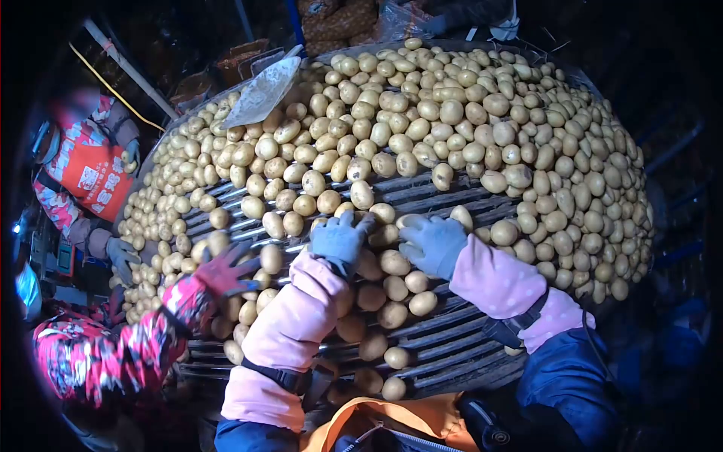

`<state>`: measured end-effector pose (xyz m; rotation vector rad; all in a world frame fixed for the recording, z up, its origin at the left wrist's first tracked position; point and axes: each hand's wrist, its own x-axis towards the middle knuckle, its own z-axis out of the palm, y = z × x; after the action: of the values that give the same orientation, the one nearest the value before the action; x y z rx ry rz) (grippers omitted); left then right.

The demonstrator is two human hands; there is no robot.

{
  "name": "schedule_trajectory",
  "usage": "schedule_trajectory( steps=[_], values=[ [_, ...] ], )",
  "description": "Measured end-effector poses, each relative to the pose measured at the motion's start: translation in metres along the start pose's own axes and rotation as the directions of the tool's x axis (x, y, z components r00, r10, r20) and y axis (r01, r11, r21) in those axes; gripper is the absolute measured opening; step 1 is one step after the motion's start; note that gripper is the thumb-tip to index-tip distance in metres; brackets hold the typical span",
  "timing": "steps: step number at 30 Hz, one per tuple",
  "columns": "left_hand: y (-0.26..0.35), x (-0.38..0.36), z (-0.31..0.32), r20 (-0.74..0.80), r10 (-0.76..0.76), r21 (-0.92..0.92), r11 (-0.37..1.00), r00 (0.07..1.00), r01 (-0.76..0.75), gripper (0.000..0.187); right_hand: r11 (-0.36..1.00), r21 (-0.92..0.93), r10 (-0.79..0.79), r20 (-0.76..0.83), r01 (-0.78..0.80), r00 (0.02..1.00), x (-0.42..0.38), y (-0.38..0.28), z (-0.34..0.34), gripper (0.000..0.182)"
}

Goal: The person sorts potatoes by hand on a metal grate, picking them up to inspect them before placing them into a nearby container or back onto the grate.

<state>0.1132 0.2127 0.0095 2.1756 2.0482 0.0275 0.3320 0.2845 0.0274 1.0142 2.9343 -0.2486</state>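
Observation:
Potatoes [393,263] lie in great numbers on a slatted metal table [407,197]. My left hand [337,241], in a grey-blue glove, rests among them near the middle with fingers spread forward. My right hand [434,245], gloved the same way, reaches inward from the right with fingers apart, touching potatoes at its fingertips. Between the two hands sits a potato [384,236]. The undersides of both hands are hidden. Pink sleeves cover my forearms.
A scoop-like pale sheet [263,92] lies on the heap at back left. Beside me, a co-worker's red-gloved hand [226,270] is over the potatoes. Another person in a red apron [94,177] stands at the left. Filled sacks [339,22] are behind the table.

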Motion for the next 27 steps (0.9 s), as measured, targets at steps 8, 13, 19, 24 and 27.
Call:
schedule_trajectory(
  steps=[8,13,19,24,27],
  values=[
    [-0.013,0.012,0.016,0.169,-0.042,-0.327,0.940,0.985,0.096,0.070,0.996,-0.085,0.043,0.022,-0.041,0.999,0.152,0.032,-0.004,0.047],
    [-0.008,0.014,0.043,-0.056,-0.122,-0.432,0.898,0.991,0.086,0.064,0.988,-0.127,0.094,0.010,-0.092,0.995,0.168,0.012,0.008,0.045],
    [-0.014,-0.001,0.030,-0.110,-0.118,-0.352,0.933,0.987,0.072,0.057,0.967,0.229,-0.060,-0.208,0.108,0.976,0.078,0.056,0.007,0.057],
    [-0.004,-0.003,0.017,-0.043,-0.138,-0.266,0.956,0.989,0.122,0.033,0.980,-0.062,0.134,-0.495,-0.189,0.859,-0.027,0.086,0.026,0.068],
    [0.003,-0.002,0.022,-0.096,-0.167,-0.260,0.956,0.981,0.137,0.032,0.981,0.017,0.182,-0.426,-0.194,0.886,-0.008,0.026,0.048,0.065]
  ],
)
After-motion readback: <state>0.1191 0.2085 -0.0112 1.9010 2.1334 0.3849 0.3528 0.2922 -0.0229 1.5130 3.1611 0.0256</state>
